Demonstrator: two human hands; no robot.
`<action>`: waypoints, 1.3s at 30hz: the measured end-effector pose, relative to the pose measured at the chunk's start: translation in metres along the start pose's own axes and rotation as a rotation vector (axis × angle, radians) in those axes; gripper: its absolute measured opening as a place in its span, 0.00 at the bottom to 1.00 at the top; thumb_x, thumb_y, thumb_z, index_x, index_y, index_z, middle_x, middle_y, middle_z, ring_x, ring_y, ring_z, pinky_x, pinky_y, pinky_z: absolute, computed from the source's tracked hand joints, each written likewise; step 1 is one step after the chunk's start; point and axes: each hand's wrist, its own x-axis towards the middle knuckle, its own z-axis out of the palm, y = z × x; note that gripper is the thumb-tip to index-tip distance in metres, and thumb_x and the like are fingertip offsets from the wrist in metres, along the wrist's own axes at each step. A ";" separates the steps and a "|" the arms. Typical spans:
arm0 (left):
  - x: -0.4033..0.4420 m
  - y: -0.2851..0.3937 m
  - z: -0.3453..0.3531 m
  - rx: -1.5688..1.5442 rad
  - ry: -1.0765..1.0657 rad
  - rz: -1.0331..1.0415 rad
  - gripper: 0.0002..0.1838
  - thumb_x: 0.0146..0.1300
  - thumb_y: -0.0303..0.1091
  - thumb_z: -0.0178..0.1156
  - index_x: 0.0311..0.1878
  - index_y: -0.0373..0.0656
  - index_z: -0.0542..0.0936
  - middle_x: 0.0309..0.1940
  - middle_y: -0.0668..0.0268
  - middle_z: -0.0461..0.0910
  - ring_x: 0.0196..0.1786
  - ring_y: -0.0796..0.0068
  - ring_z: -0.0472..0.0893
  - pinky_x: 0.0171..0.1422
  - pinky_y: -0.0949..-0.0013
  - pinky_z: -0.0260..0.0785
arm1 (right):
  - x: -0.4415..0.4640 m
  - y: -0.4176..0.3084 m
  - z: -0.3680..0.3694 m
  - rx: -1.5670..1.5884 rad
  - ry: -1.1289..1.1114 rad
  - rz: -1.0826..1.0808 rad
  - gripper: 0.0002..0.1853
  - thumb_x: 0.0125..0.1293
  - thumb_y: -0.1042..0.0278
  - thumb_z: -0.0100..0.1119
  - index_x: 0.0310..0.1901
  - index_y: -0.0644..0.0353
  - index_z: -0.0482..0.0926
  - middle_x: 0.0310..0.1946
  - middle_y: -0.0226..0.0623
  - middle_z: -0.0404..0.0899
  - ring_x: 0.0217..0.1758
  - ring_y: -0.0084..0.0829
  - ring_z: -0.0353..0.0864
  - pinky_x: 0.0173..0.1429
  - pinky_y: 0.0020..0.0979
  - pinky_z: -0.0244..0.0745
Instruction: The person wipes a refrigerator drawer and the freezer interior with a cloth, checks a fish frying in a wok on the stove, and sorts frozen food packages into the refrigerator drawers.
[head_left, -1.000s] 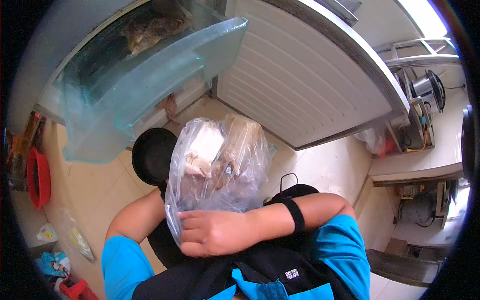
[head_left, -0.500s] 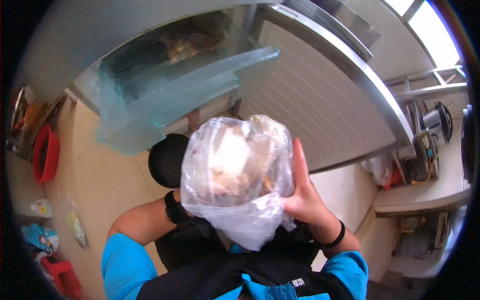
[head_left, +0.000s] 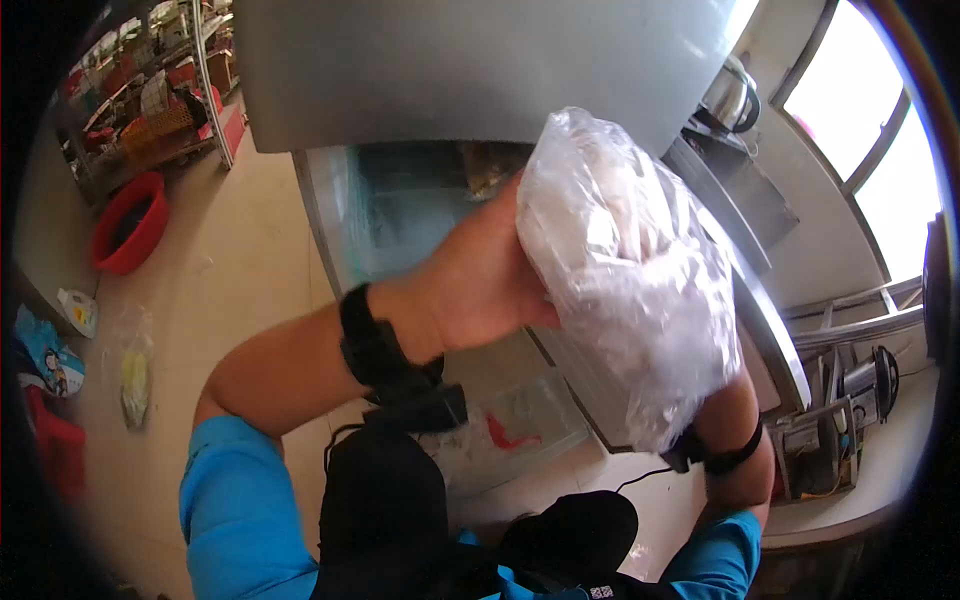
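Note:
A clear plastic bag (head_left: 635,260) with pale contents is held up in front of the open fridge compartment. My left hand (head_left: 490,270) grips the bag's left side, its fingers partly hidden behind the plastic. The right forearm reaches up behind the bag's lower right, and the bag hides my right hand. Behind the bag, a translucent drawer (head_left: 400,215) sits in the compartment, with a brownish item (head_left: 490,170) at its back. The compartment's door stands open on the right.
A clear bin (head_left: 540,420) with a red item lies on the floor near my knees. A red basin (head_left: 130,225), a detergent bottle (head_left: 78,312) and a bagged vegetable (head_left: 135,385) are on the left. A shelf rack (head_left: 210,90) stands at the back left.
The bag has moved up and to the right, and my left hand now shows on its left side. My right hand has gone behind the bag. The view has shifted, showing more of the fridge front.

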 end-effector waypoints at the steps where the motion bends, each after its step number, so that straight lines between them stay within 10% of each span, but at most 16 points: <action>1: -0.001 0.013 -0.005 0.014 -0.009 0.012 0.34 0.69 0.63 0.40 0.66 0.46 0.65 0.63 0.62 0.70 0.63 0.63 0.72 0.68 0.49 0.62 | 0.016 -0.017 0.001 0.389 0.024 0.089 0.25 0.68 0.68 0.55 0.64 0.65 0.64 0.57 0.47 0.73 0.54 0.36 0.80 0.57 0.36 0.78; 9: -0.033 0.082 -0.057 0.364 0.232 -0.014 0.27 0.71 0.49 0.47 0.63 0.39 0.68 0.58 0.57 0.74 0.61 0.64 0.74 0.66 0.53 0.65 | 0.119 -0.019 0.023 -0.151 -0.184 0.183 0.25 0.70 0.58 0.51 0.61 0.67 0.68 0.50 0.45 0.76 0.50 0.32 0.79 0.53 0.32 0.78; 15: -0.041 0.112 -0.105 0.587 0.403 -0.087 0.21 0.67 0.33 0.53 0.61 0.35 0.69 0.56 0.56 0.75 0.55 0.64 0.77 0.62 0.58 0.69 | 0.177 0.007 0.071 -0.368 -0.233 0.331 0.24 0.66 0.68 0.53 0.60 0.72 0.66 0.50 0.42 0.76 0.49 0.29 0.78 0.50 0.29 0.76; 22: -0.029 0.123 -0.158 0.897 0.522 0.016 0.19 0.66 0.30 0.53 0.58 0.32 0.72 0.54 0.55 0.77 0.54 0.65 0.78 0.61 0.59 0.69 | 0.234 0.058 0.083 -0.676 -0.412 -0.070 0.27 0.64 0.69 0.51 0.65 0.65 0.62 0.57 0.45 0.72 0.61 0.40 0.69 0.65 0.36 0.64; 25: -0.023 0.129 -0.129 1.576 0.578 -0.294 0.23 0.64 0.33 0.56 0.60 0.32 0.71 0.54 0.50 0.76 0.56 0.59 0.77 0.65 0.56 0.64 | 0.245 0.062 0.082 -1.104 -0.572 -0.167 0.29 0.66 0.66 0.48 0.68 0.64 0.59 0.63 0.53 0.67 0.68 0.48 0.63 0.73 0.41 0.55; 32: -0.037 0.103 -0.128 2.403 0.058 -0.135 0.32 0.63 0.39 0.56 0.71 0.50 0.61 0.73 0.52 0.50 0.75 0.48 0.49 0.73 0.43 0.49 | 0.203 0.010 0.067 -1.418 -0.750 0.031 0.28 0.67 0.67 0.49 0.67 0.67 0.60 0.66 0.56 0.63 0.68 0.51 0.63 0.72 0.41 0.57; 34: -0.034 0.096 -0.125 2.360 -0.125 -0.398 0.34 0.62 0.42 0.60 0.71 0.70 0.61 0.77 0.64 0.35 0.78 0.51 0.35 0.71 0.29 0.42 | 0.178 0.008 0.053 -1.332 -0.720 -0.237 0.25 0.68 0.68 0.48 0.65 0.66 0.63 0.63 0.57 0.66 0.66 0.50 0.67 0.70 0.41 0.60; 39: -0.009 0.105 -0.148 2.623 -0.254 -0.526 0.31 0.62 0.37 0.58 0.68 0.73 0.65 0.77 0.65 0.36 0.78 0.53 0.37 0.70 0.29 0.44 | 0.102 -0.006 0.037 -1.087 -0.412 -0.527 0.20 0.67 0.71 0.51 0.61 0.64 0.70 0.56 0.52 0.74 0.58 0.46 0.76 0.64 0.41 0.69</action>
